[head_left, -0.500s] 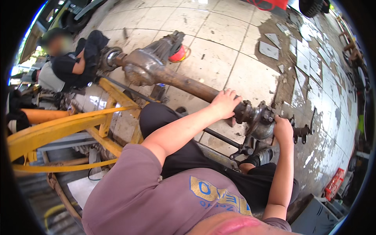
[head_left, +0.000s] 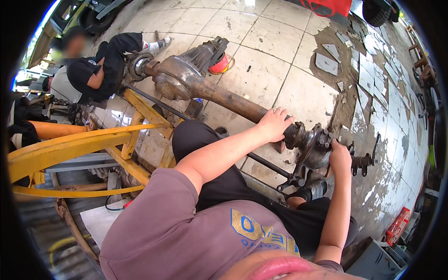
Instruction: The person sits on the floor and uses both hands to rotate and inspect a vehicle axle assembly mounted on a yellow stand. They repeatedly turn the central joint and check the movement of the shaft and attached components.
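Observation:
A long rusty vehicle axle (head_left: 228, 101) lies slantwise across the floor in front of me, with a bulbous differential housing (head_left: 171, 78) toward its far left end. My left hand (head_left: 275, 125) rests flat on top of the axle tube, fingers stretched out, close to the near right end. At that end sits a dark, greasy steering knuckle (head_left: 317, 149) with a ring of bolts. My right hand (head_left: 340, 156) is closed against the knuckle's right side; what its fingers hold is hidden. Below runs a dark tie rod (head_left: 268, 164).
Another person (head_left: 88, 74) sits at the axle's far left end. A yellow metal frame (head_left: 70, 149) stands at my left. A red tub (head_left: 219, 64) is behind the housing. Broken tiles (head_left: 326, 63) lie at the right, and a red crate (head_left: 398, 224) stands at the lower right.
The whole view has shifted slightly. The other person's foot now shows beyond the axle end. My left hand stays on the tube, and my right hand stays closed at the knuckle.

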`<state>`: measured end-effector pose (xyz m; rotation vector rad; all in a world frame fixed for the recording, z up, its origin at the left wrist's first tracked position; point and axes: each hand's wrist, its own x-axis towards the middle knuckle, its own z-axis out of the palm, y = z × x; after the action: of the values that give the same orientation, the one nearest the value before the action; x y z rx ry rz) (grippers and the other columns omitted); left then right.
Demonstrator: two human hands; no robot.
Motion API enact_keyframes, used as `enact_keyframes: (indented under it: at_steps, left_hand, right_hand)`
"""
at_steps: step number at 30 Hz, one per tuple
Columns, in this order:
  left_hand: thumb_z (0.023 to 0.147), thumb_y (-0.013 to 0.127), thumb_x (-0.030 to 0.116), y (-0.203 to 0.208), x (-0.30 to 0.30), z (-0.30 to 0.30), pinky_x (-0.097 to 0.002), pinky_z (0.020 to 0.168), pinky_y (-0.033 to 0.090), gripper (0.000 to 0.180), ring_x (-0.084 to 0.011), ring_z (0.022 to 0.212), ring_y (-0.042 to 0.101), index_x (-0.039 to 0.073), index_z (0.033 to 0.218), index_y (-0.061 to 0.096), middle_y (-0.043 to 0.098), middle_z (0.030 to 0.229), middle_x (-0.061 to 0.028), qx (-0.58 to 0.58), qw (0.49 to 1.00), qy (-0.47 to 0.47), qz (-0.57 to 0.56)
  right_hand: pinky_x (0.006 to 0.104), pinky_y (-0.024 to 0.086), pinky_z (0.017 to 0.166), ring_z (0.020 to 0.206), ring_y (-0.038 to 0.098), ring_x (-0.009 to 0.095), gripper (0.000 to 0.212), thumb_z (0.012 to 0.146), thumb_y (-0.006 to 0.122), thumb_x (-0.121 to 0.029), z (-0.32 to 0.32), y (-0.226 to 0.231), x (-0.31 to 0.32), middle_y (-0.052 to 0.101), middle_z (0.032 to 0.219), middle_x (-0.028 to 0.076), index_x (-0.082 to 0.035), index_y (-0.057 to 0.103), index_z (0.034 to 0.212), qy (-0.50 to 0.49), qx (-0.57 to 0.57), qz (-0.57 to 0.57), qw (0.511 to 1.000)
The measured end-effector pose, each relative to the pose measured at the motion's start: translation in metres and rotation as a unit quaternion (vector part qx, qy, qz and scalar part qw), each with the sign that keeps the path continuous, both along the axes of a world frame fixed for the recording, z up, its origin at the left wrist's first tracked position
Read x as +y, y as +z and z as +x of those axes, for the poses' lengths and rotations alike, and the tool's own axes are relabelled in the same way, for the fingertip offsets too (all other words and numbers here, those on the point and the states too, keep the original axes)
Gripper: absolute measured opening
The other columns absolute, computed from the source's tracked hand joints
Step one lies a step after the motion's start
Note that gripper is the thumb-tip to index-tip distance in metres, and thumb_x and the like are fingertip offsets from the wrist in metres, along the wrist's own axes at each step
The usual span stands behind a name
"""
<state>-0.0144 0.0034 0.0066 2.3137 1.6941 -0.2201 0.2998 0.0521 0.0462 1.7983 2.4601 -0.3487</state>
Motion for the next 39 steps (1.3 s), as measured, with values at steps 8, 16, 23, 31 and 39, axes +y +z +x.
enact_keyframes:
  at_steps: [8, 16, 23, 31, 39]
  left_hand:
    - [0.094, 0.080, 0.041, -0.003, 0.001, -0.004, -0.0514, 0.118, 0.044, 0.084, -0.0380, 0.150, 0.044, 0.012, 0.164, 0.044, 0.051, 0.155, -0.0199, -0.004, 1.000, -0.001, 0.009]
    - [0.095, 0.079, 0.040, -0.005, 0.001, 0.004, -0.0519, 0.119, 0.043, 0.082, -0.0389, 0.150, 0.044, 0.012, 0.164, 0.044, 0.051, 0.155, -0.0203, -0.001, 1.000, 0.004, 0.006]
    - [0.093, 0.081, 0.042, 0.001, 0.000, 0.003, -0.0524, 0.119, 0.044, 0.085, -0.0386, 0.151, 0.043, 0.012, 0.163, 0.044, 0.049, 0.156, -0.0210, -0.016, 1.000, 0.002, -0.008]
    - [0.094, 0.080, 0.042, -0.002, 0.000, 0.000, -0.0525, 0.119, 0.043, 0.085, -0.0381, 0.153, 0.042, 0.012, 0.165, 0.043, 0.048, 0.158, -0.0206, -0.003, 1.000, 0.002, -0.002]
    - [0.092, 0.081, 0.042, -0.001, 0.001, 0.002, -0.0514, 0.118, 0.044, 0.085, -0.0373, 0.152, 0.042, 0.012, 0.164, 0.045, 0.050, 0.156, -0.0195, 0.002, 1.000, 0.001, 0.003]
  right_hand:
    - [0.0532, 0.057, 0.091, 0.108, 0.072, 0.042, 0.037, 0.096, 0.051, -0.008, -0.013, 0.057, -0.022, 0.077, 0.112, 0.020, -0.009, 0.076, 0.123, 0.008, -0.037, -0.026, 0.999]
    - [0.0521, 0.060, 0.092, 0.108, 0.074, 0.040, 0.039, 0.096, 0.050, -0.005, -0.009, 0.023, -0.020, 0.076, 0.129, 0.014, -0.008, 0.076, 0.125, 0.017, -0.035, -0.018, 0.999]
    - [0.0532, 0.058, 0.092, 0.109, 0.073, 0.040, 0.037, 0.092, 0.060, -0.011, 0.014, -0.007, 0.003, 0.077, 0.117, 0.018, -0.016, 0.079, 0.124, 0.013, 0.081, 0.011, 0.997]
    - [0.0512, 0.059, 0.089, 0.104, 0.073, 0.039, 0.024, 0.091, 0.071, -0.021, 0.005, 0.040, 0.005, 0.079, 0.110, 0.014, -0.014, 0.082, 0.112, 0.010, -0.028, -0.049, 0.998]
    - [0.0459, 0.061, 0.087, 0.102, 0.075, 0.035, 0.017, 0.091, 0.072, -0.015, -0.020, 0.071, -0.030, 0.077, 0.129, 0.009, -0.007, 0.079, 0.105, 0.059, 0.125, 0.092, 0.986]
